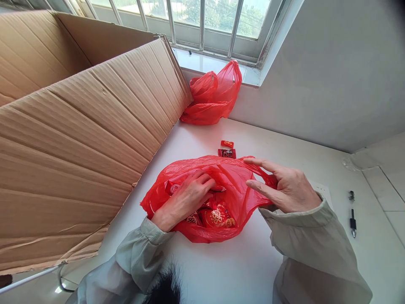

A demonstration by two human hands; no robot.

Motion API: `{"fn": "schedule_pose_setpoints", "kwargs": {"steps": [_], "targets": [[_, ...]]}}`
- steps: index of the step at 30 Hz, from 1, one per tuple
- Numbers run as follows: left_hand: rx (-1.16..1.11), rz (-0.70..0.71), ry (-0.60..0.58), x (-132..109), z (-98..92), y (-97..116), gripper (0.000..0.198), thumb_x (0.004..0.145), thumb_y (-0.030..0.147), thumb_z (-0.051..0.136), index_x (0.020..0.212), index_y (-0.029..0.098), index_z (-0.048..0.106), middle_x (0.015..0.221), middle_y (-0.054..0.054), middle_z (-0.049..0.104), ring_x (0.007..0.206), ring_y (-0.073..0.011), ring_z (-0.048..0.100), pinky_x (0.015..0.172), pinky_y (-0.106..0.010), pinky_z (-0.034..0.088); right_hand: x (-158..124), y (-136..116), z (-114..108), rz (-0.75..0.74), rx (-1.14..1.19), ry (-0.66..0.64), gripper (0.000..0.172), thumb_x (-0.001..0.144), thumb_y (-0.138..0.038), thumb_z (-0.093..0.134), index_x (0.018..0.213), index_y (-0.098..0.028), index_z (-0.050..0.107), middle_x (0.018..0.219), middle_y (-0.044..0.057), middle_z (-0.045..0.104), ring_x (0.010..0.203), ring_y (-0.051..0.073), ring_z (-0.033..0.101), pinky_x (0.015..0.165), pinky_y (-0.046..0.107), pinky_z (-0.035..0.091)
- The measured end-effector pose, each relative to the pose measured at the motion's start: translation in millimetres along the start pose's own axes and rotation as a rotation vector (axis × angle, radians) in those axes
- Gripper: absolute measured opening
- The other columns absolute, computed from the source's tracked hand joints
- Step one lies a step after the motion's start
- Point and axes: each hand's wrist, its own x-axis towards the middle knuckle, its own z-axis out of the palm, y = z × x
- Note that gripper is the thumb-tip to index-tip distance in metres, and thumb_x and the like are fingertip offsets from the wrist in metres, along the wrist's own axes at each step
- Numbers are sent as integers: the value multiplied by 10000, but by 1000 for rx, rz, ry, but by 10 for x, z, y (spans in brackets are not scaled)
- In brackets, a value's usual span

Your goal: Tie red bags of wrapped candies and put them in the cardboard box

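A red plastic bag point(202, 236) lies spread open on the white table, with several small red packets inside. One round packet point(217, 216) carries gold characters. My left hand point(190, 196) reaches into the bag, its bent fingers close together among the packets; the fingertips are hidden, so what they grip cannot be made out. At the bag's right side, my right hand point(287, 188) has the gathered handle in its curled fingers, while thumb and forefinger are stretched apart. Just beyond the bag's far rim lie a dark red packet point(227, 153) and a smaller red one point(227, 144).
A big cardboard box point(126, 109) takes up the left side. Another red plastic bag point(211, 99) stands by the wall under the barred window point(202, 25). On the right of the table are a pen point(352, 223) and its small dark cap point(351, 195).
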Motion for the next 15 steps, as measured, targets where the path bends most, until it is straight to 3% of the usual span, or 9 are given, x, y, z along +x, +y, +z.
{"fn": "schedule_pose_setpoints", "kwargs": {"steps": [3,6,11,15], "targets": [[-70,84,-36,-40,-29,1,133,936,212,494,982,219,619,1067,-54,609,1065,-220,524,879,-363,468,-1,-5,-5,8,5,-15,389,849,-360,585,1218,-248,630,715,-1,660,742,202,691,583,297,518],[-87,74,-97,-74,-22,-16,126,935,219,499,921,209,624,1001,-51,599,1015,-217,525,825,-342,467,-1,3,2,9,-3,-10,390,846,-368,585,1212,-247,636,688,-6,654,617,182,664,574,303,517],[-91,69,-136,-98,-41,-32,111,910,207,545,993,222,617,1062,-49,583,1026,-216,509,844,-338,448,-2,27,25,-10,10,15,388,846,-361,586,1209,-235,638,807,25,690,861,223,687,620,305,526],[-87,81,-162,-108,-54,-36,138,926,185,514,993,245,618,1128,-37,575,1066,-213,493,861,-337,440,-2,27,22,-3,14,3,387,844,-352,594,1211,-239,638,758,16,674,839,222,689,582,299,519]]}}
